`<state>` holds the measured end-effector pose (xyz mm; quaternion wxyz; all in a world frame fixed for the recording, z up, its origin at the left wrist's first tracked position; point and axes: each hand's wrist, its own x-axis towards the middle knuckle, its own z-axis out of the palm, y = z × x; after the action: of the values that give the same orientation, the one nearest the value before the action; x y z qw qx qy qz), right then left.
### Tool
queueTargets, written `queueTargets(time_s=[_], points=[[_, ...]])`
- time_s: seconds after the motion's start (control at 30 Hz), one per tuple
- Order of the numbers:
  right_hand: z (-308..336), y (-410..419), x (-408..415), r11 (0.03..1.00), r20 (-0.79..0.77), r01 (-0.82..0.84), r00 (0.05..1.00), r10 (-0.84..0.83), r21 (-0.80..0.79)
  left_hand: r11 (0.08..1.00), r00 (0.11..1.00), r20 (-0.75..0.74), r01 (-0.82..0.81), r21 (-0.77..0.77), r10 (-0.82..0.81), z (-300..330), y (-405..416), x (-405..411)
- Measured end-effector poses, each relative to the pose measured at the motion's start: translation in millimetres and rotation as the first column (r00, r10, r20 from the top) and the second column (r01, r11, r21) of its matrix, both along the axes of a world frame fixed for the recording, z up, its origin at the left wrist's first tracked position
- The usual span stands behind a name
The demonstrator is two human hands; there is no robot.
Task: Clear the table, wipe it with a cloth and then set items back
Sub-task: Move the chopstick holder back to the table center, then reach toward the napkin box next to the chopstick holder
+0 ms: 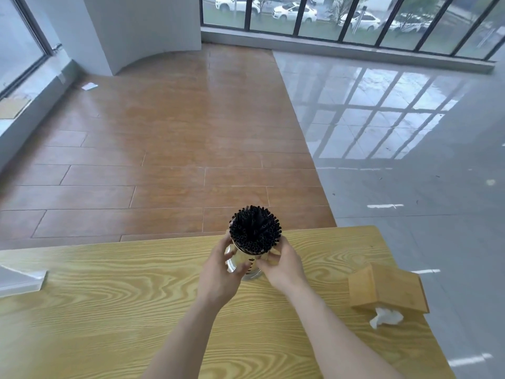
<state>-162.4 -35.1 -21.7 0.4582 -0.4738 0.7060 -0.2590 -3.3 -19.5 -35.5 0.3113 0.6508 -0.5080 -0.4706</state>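
Both hands' grip on metal holder (247, 265) packed with black straws (255, 229).

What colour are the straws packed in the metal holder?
Black: the straws are all black, seen end-on from above in the head view, the only view.

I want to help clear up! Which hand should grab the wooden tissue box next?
Probably the right hand: the wooden tissue box lies on its side near the table's right edge. Both hands now hold the straw holder; the left hand would have to cross over.
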Motion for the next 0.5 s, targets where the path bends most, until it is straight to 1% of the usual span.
queueTargets(time_s=[0.13,0.2,0.3,0.4,0.5], points=[[5,9,-4,0.999,-0.05,-0.002,0.999,0.004,0.032,1.0,0.999,0.029,-0.021,0.011,0.021,-1,6,-5],[5,21,-14,0.998,-0.1,0.027,0.995,-0.021,0.062,0.997,0.996,0.071,-0.064,0.053,0.06,-5,13,-10],[0,48,-39,0.991,-0.106,0.042,0.994,-0.029,0.126,0.985,0.985,0.134,-0.123,0.117,0.107,-16,30,-21],[-5,84,-76,0.981,-0.114,0.043,0.993,-0.022,0.189,0.98,0.989,0.13,-0.095,0.177,0.072,-21,54,-48],[-13,116,-128,0.973,-0.14,0.085,0.989,-0.056,0.216,0.977,0.996,0.089,-0.015,0.214,-0.004,-21,74,-88]])
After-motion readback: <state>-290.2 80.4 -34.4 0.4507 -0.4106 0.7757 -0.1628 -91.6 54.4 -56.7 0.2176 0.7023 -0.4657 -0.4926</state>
